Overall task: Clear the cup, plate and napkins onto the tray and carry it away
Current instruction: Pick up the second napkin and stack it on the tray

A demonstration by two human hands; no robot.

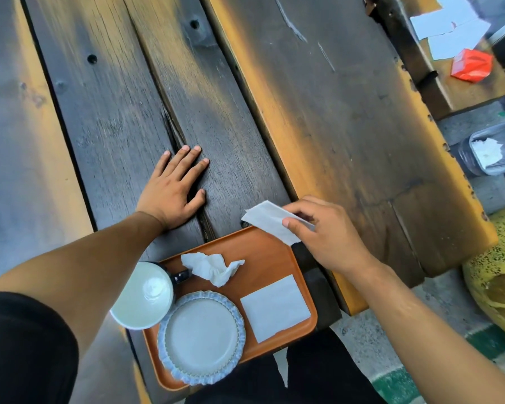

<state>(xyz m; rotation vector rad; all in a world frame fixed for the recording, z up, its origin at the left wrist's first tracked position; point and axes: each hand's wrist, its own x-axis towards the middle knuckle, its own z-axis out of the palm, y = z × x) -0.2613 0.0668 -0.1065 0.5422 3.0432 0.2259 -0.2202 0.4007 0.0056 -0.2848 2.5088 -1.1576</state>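
Two hands: left hand (169, 188) flat, fingers spread, on table (114, 112); right hand (324, 234) pinches napkin (270, 220).

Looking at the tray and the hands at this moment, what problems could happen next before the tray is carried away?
1. The tray sticks out past the table edge toward the person, so it could tip if pressed or bumped.
2. The cup overhangs the tray's left rim and may slide off when lifted.
3. The crumpled napkin, the flat napkin and the napkin pinched by the right hand are loose and light; they may blow off.
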